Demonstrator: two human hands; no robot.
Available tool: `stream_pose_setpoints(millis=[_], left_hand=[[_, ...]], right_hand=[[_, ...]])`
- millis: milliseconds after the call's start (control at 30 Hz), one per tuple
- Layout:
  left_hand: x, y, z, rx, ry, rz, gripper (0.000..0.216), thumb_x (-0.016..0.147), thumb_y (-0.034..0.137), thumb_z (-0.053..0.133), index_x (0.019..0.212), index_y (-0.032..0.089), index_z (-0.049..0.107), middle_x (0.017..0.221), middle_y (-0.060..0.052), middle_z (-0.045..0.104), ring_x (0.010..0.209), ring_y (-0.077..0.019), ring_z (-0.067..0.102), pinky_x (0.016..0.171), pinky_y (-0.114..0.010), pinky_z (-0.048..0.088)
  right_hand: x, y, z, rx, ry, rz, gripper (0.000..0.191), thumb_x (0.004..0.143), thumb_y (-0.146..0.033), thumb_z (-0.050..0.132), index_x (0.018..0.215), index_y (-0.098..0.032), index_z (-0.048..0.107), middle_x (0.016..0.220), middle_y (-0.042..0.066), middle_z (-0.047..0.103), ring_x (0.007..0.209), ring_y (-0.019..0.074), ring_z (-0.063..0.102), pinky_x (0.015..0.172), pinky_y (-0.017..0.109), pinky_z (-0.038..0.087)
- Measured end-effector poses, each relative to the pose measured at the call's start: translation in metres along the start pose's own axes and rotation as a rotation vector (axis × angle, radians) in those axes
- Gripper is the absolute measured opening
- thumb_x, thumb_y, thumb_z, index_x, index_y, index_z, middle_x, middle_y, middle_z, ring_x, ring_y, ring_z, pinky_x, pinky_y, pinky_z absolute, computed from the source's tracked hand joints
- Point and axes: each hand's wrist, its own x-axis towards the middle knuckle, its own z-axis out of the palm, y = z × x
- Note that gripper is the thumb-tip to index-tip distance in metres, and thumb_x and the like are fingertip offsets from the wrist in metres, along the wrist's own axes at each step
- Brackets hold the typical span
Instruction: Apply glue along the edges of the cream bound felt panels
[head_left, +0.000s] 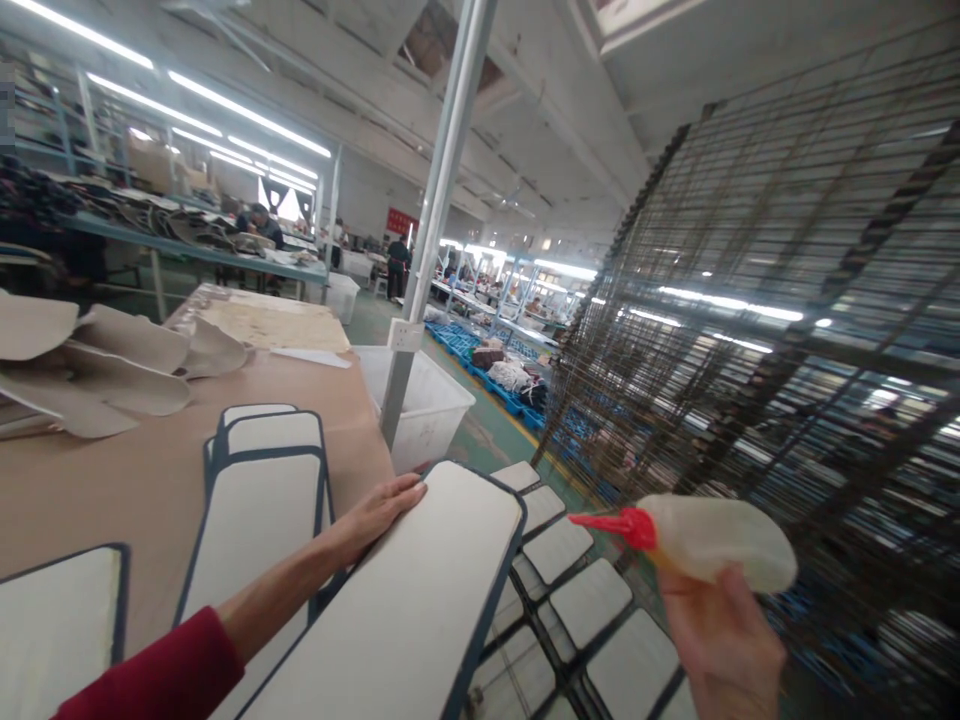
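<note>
our left hand (386, 510) holds the white panel (431, 590) by its edge, our right hand (724, 635) grips the red-nozzled bottle (727, 540); squeezing too hard could drip onto lower panels (592, 602)

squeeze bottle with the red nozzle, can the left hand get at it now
Likely yes: nothing visible blocks the way from the left hand, on the dark-edged white panel, to the squeeze bottle in the right hand.

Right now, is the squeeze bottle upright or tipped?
Tipped: the bottle lies sideways in the right hand, red nozzle pointing left.
</note>
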Motion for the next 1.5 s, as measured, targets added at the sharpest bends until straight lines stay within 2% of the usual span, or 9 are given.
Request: stream_pose_setpoints(millis=[67, 167, 267, 400, 500, 767, 967, 1167, 1500], left_hand=[[0.001, 0.001, 0.002, 0.003, -0.012, 0.005, 0.048, 0.066, 0.058, 0.071, 0.088, 0.018, 0.058, 0.067, 0.003, 0.063, 0.059, -0.0131, 0.058, 0.051, -0.020, 0.040], [0.001, 0.003, 0.005, -0.004, -0.025, -0.007, 0.049, 0.065, 0.059, 0.072, 0.088, 0.018, 0.057, 0.069, 0.002, 0.065, 0.058, -0.0131, 0.058, 0.051, -0.020, 0.039], [0.002, 0.005, 0.007, -0.003, -0.053, -0.005, 0.049, 0.066, 0.058, 0.071, 0.089, 0.018, 0.057, 0.072, 0.001, 0.066, 0.060, -0.0133, 0.059, 0.053, -0.021, 0.041], [0.000, 0.010, 0.008, 0.059, -0.062, 0.010, 0.051, 0.067, 0.061, 0.070, 0.091, 0.017, 0.058, 0.074, 0.001, 0.067, 0.061, -0.0130, 0.058, 0.054, -0.021, 0.043], [-0.001, 0.013, 0.010, 0.078, -0.033, -0.008, 0.055, 0.062, 0.063, 0.072, 0.091, 0.018, 0.059, 0.075, 0.001, 0.067, 0.061, -0.0128, 0.058, 0.055, -0.021, 0.045], [0.001, 0.016, 0.014, 0.063, -0.058, -0.007, 0.053, 0.063, 0.061, 0.072, 0.089, 0.017, 0.059, 0.071, 0.001, 0.065, 0.057, -0.0113, 0.056, 0.052, -0.020, 0.044], [0.002, 0.015, 0.016, 0.047, -0.075, -0.005, 0.051, 0.066, 0.060, 0.071, 0.089, 0.017, 0.057, 0.072, 0.002, 0.065, 0.057, -0.0109, 0.056, 0.052, -0.020, 0.044], [0.006, 0.009, 0.012, 0.055, -0.103, 0.023, 0.046, 0.073, 0.057, 0.067, 0.092, 0.016, 0.057, 0.074, 0.001, 0.065, 0.059, -0.0104, 0.056, 0.053, -0.019, 0.043], [0.012, 0.005, 0.009, 0.010, -0.087, 0.012, 0.043, 0.075, 0.055, 0.067, 0.093, 0.017, 0.056, 0.078, -0.001, 0.067, 0.061, -0.0109, 0.058, 0.053, -0.019, 0.042]], right_hand=[[0.001, -0.001, -0.002, -0.047, -0.023, 0.003, 0.076, 0.045, -0.040, 0.086, 0.117, -0.033, 0.060, 0.123, 0.002, 0.061, 0.132, 0.0269, 0.038, 0.108, 0.050, 0.034], [0.001, -0.001, -0.005, -0.066, -0.047, -0.030, 0.073, 0.051, -0.034, 0.084, 0.119, -0.035, 0.059, 0.121, 0.001, 0.063, 0.124, 0.0232, 0.048, 0.089, 0.034, 0.052], [-0.001, 0.002, -0.009, -0.033, -0.065, -0.069, 0.064, 0.054, -0.030, 0.082, 0.115, -0.032, 0.063, 0.113, 0.003, 0.067, 0.109, 0.0214, 0.059, 0.072, 0.026, 0.057], [-0.002, 0.009, -0.015, -0.097, -0.102, -0.113, 0.060, 0.050, -0.024, 0.084, 0.108, -0.029, 0.067, 0.098, 0.002, 0.071, 0.078, 0.0153, 0.066, 0.065, 0.020, 0.056], [-0.003, 0.014, -0.020, -0.146, -0.103, -0.150, 0.061, 0.052, -0.024, 0.084, 0.110, -0.030, 0.066, 0.094, 0.000, 0.072, 0.067, 0.0116, 0.065, 0.065, 0.017, 0.054], [-0.004, 0.017, -0.022, -0.040, -0.024, 0.001, 0.059, 0.053, -0.032, 0.086, 0.108, -0.030, 0.066, 0.086, -0.002, 0.072, 0.079, 0.0145, 0.066, 0.074, 0.022, 0.055], [-0.003, 0.021, -0.022, -0.032, -0.039, 0.032, 0.057, 0.054, -0.035, 0.085, 0.107, -0.028, 0.066, 0.096, 0.000, 0.071, 0.088, 0.0168, 0.065, 0.076, 0.027, 0.055], [-0.002, 0.026, -0.021, -0.035, -0.001, 0.015, 0.050, 0.051, -0.035, 0.087, 0.096, -0.023, 0.069, 0.084, 0.000, 0.071, 0.077, 0.0162, 0.066, 0.071, 0.025, 0.056], [-0.010, 0.029, -0.017, -0.029, -0.012, 0.041, 0.049, 0.049, -0.035, 0.088, 0.093, -0.023, 0.070, 0.074, 0.000, 0.070, 0.070, 0.0144, 0.065, 0.070, 0.023, 0.055]])
